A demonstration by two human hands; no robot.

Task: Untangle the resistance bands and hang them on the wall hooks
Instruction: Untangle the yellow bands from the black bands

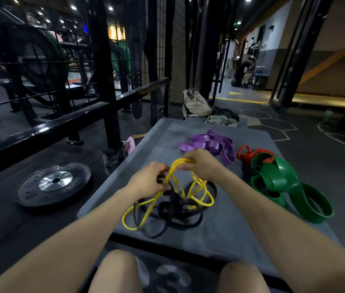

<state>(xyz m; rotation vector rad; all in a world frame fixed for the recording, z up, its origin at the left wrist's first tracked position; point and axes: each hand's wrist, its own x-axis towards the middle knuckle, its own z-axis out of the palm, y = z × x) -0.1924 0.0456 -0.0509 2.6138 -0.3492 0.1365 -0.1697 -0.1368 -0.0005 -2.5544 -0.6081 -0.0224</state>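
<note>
Now yellow band point(168, 198) in both hands' grip.

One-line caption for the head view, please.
Both hands grip a thin yellow rubber band tangled with black bands.

Left hand point(148, 180): grips yellow band point(146, 214) and black band point(180, 216) together
Right hand point(201, 163): pinches yellow band's top loops
Tangle: yellow and black, on grey mat point(220, 235)
Purple band point(209, 144): heaped beyond hands
Green band point(283, 187): right, against red band point(249, 154)
Weight plate point(54, 183): floor, left
</note>
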